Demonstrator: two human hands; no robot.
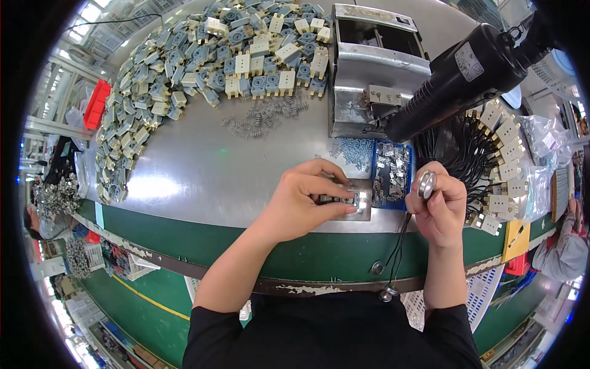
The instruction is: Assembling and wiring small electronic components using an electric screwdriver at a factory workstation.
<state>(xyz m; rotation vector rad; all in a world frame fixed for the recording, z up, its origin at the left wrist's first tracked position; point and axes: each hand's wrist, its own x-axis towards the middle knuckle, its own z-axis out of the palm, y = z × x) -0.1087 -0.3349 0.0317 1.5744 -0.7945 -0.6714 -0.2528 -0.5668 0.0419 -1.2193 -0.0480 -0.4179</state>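
Note:
My left hand (301, 200) rests low over the metal table, thumb and fingers closed on a small block with metal contacts (353, 200). The block sits on a flat metal plate (366, 213), and the fingers partly cover it. My right hand (441, 206) is raised to the right of the blue tray, its fingers curled around a shiny round metal piece (426, 184). Whether a cord joins that piece is unclear. Between my hands lies the blue tray (410, 161), holding many small metal clips (391, 169). Loose screws (356, 152) lie along its left side.
Grey and cream plastic blocks (258, 46) are heaped at the back left, with loose springs (261, 117) before them. A metal machine (378, 67) and black cylindrical tool (455, 74) stand behind the tray. Black cords (458, 163) with cream blocks (510, 169) lie at right.

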